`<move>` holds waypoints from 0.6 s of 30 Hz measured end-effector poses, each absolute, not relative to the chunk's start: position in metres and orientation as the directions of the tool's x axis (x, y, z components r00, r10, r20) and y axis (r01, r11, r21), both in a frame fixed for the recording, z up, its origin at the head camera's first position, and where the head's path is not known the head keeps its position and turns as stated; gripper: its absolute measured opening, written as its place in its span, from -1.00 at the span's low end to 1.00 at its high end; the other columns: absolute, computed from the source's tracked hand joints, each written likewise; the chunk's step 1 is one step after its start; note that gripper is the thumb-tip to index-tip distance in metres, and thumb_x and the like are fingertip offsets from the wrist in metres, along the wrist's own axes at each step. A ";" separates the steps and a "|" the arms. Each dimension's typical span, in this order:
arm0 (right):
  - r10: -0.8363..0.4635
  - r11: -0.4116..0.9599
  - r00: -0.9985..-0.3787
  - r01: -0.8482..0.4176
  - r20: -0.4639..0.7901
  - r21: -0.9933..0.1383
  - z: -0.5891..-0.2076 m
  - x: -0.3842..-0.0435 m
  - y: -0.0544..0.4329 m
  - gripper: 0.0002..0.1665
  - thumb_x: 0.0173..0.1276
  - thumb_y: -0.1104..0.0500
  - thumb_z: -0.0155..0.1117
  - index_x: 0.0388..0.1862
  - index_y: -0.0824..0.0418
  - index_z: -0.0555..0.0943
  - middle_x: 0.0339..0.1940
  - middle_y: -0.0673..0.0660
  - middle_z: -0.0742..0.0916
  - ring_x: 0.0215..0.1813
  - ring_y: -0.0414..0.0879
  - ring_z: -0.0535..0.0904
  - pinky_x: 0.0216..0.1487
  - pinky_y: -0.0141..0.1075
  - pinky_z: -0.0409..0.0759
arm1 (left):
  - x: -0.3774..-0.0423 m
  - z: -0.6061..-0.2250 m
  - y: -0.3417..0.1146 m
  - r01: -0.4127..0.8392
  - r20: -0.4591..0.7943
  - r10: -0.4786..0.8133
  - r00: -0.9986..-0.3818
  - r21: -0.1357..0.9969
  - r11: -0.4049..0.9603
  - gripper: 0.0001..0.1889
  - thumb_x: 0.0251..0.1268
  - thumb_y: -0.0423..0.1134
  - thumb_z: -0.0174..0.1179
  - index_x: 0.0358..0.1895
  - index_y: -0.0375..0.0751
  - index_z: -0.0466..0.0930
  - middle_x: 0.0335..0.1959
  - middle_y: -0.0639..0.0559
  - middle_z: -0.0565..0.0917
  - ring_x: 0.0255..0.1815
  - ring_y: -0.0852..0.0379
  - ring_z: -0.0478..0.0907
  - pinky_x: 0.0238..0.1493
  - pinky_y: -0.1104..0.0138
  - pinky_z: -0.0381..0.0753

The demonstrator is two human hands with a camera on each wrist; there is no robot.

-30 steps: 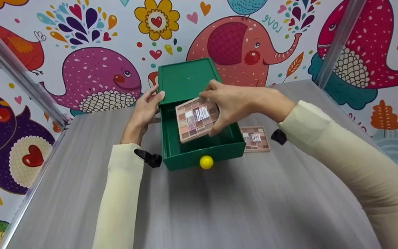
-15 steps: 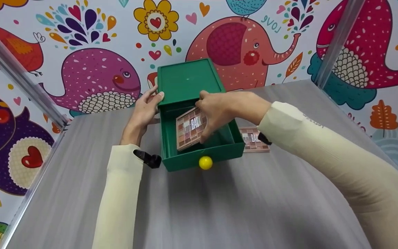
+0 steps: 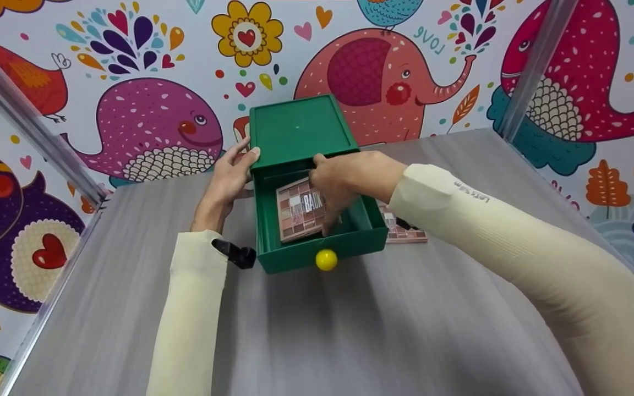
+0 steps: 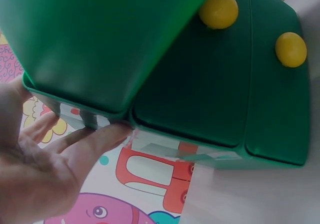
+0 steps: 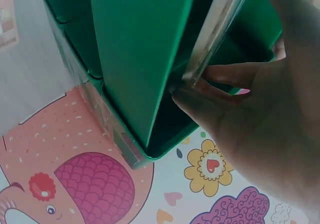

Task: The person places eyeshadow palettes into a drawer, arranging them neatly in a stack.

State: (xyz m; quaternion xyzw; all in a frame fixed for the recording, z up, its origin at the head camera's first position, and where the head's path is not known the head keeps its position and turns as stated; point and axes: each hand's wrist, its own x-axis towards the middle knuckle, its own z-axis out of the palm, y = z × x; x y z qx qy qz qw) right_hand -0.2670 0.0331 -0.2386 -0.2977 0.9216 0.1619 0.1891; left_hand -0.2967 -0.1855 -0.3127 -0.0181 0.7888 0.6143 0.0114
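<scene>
A green drawer cabinet (image 3: 298, 132) stands on the table with its top drawer (image 3: 264, 220) pulled out, a yellow knob (image 3: 326, 259) on that drawer's front. My right hand (image 3: 344, 179) pinches an eyeshadow palette (image 3: 298, 212) by its right edge, and the palette leans inside the drawer. In the right wrist view, the palette's edge (image 5: 212, 38) sits between thumb and fingers. My left hand (image 3: 231, 173) rests against the cabinet's left side, its thumb at the top front edge. Straight fingers (image 4: 95, 144) touch the side wall in the left wrist view.
Another eyeshadow palette (image 3: 405, 234) lies on the grey table (image 3: 196, 335) to the right of the drawer, partly hidden by my right sleeve. Two closed lower drawers (image 4: 200, 83) with yellow knobs sit below the open one. Cartoon-printed panels (image 3: 157, 121) rise behind and beside the table.
The right hand has moved left and down, lowering the palette deeper into the drawer until it lies flatter. The left hand has stayed at the cabinet's side.
</scene>
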 end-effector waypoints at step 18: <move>-0.416 0.783 -0.756 -0.581 -0.506 0.223 -0.251 -0.272 0.032 0.18 0.17 -0.44 0.36 0.59 0.12 0.19 0.55 0.21 0.26 0.25 0.14 0.46 0.32 0.05 0.58 | -0.297 -0.312 -0.187 -0.052 -0.052 -0.008 -0.999 0.964 0.259 -0.36 0.57 0.09 -0.04 0.62 0.21 0.03 0.58 -0.10 0.23 0.50 -0.30 0.31 0.32 -0.20 0.49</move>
